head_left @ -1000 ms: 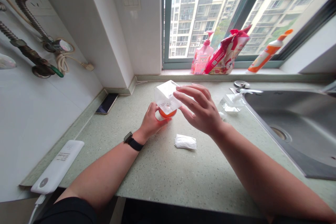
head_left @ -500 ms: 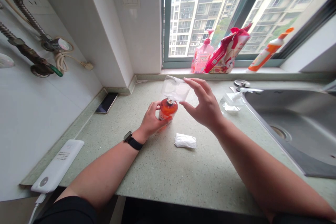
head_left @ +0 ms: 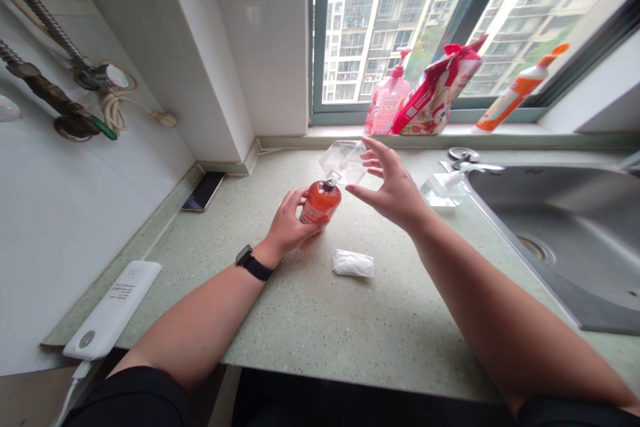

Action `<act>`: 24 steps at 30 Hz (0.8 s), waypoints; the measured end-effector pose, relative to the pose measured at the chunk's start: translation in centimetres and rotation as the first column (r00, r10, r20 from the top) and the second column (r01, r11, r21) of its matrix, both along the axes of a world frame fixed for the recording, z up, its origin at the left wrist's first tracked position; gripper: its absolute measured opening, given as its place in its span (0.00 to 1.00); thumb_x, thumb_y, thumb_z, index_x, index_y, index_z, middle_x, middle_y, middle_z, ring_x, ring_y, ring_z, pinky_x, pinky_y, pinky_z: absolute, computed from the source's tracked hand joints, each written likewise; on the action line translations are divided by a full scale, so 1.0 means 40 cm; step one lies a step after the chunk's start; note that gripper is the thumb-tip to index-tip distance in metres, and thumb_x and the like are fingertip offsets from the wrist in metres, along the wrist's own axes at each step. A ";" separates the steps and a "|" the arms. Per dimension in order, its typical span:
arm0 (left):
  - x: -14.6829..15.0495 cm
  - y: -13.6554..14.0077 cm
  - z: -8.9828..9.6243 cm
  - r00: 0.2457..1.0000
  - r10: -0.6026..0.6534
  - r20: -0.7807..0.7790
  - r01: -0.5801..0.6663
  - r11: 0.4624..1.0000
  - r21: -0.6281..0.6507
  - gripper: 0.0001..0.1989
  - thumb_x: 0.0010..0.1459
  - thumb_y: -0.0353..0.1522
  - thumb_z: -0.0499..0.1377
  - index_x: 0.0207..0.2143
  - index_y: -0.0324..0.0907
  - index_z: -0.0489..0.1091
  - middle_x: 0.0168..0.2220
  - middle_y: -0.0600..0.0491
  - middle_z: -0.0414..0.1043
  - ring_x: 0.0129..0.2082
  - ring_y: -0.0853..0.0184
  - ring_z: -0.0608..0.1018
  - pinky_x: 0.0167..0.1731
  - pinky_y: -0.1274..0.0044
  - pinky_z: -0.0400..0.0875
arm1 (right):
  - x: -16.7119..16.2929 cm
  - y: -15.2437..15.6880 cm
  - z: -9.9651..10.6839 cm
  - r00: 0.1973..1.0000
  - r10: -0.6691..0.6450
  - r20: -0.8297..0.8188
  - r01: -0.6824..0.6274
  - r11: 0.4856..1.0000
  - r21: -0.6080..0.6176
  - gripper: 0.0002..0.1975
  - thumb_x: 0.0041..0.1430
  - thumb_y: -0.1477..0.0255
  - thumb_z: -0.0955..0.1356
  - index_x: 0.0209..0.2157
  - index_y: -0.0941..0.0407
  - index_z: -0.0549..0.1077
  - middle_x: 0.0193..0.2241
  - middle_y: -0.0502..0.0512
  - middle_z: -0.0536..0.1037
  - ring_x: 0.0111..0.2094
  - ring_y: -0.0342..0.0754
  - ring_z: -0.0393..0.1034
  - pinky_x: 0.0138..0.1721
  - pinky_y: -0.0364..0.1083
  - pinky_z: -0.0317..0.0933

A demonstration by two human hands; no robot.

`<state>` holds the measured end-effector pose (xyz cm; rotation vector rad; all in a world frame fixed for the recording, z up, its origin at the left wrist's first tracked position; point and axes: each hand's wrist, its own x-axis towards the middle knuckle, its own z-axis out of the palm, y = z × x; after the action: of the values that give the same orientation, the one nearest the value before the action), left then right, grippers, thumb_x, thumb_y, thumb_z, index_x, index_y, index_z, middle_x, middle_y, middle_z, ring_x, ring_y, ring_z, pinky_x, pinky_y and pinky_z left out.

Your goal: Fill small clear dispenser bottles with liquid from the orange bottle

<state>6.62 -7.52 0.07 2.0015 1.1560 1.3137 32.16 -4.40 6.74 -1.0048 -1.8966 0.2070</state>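
My left hand [head_left: 287, 223] is wrapped round a see-through bottle of orange-red liquid [head_left: 323, 200], which leans slightly to the right above the counter. With thumb and fingers, my right hand [head_left: 393, 183] grips a clear square-sided bottle [head_left: 345, 160] by its right end. That bottle is tilted, its lower left part right at the open neck of the orange-red one; whether the two touch I cannot tell. On the counter below them lies a folded white tissue [head_left: 353, 263].
A clear pump bottle [head_left: 445, 188] stands beside the steel sink [head_left: 565, 213] at right. A phone [head_left: 204, 191] and a white power bank [head_left: 113, 310] lie at left. The windowsill holds a pink pump bottle [head_left: 387, 103], a red bag [head_left: 440, 93] and an orange-white bottle [head_left: 517, 93].
The clear bottle has moved to the right and turned, with my right hand round it. The orange-red bottle has tipped to the right in my left hand. My view has shifted slightly.
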 end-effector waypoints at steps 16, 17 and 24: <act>-0.003 0.016 -0.011 0.992 0.028 0.121 -0.019 0.997 -0.079 0.35 0.53 0.43 0.76 0.61 0.47 0.71 0.58 0.45 0.74 0.52 0.55 0.80 0.54 0.61 0.79 | 0.052 0.054 -0.031 0.928 -0.116 -0.353 -0.063 0.887 -0.458 0.48 0.52 0.46 0.78 0.67 0.47 0.60 0.48 0.58 0.78 0.47 0.57 0.80 0.48 0.57 0.79; -0.004 0.018 -0.012 0.991 0.031 0.131 -0.020 0.996 -0.088 0.35 0.53 0.43 0.76 0.60 0.47 0.71 0.58 0.44 0.75 0.52 0.55 0.80 0.54 0.60 0.79 | 0.057 0.051 -0.031 0.916 -0.133 -0.378 -0.083 0.860 -0.504 0.47 0.52 0.46 0.78 0.66 0.48 0.60 0.48 0.58 0.78 0.48 0.58 0.80 0.49 0.57 0.79; -0.011 0.033 -0.026 0.989 0.072 0.133 -0.056 0.991 -0.122 0.34 0.51 0.41 0.77 0.58 0.46 0.72 0.58 0.44 0.75 0.52 0.55 0.80 0.55 0.59 0.78 | 0.088 -0.018 -0.103 0.929 -0.177 -0.325 -0.122 0.683 -0.721 0.39 0.57 0.50 0.76 0.62 0.52 0.64 0.45 0.61 0.83 0.45 0.59 0.83 0.43 0.56 0.80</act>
<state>6.19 -6.21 -0.98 1.7755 1.2128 1.3585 35.70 -5.10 2.60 -1.3936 -1.4289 1.1450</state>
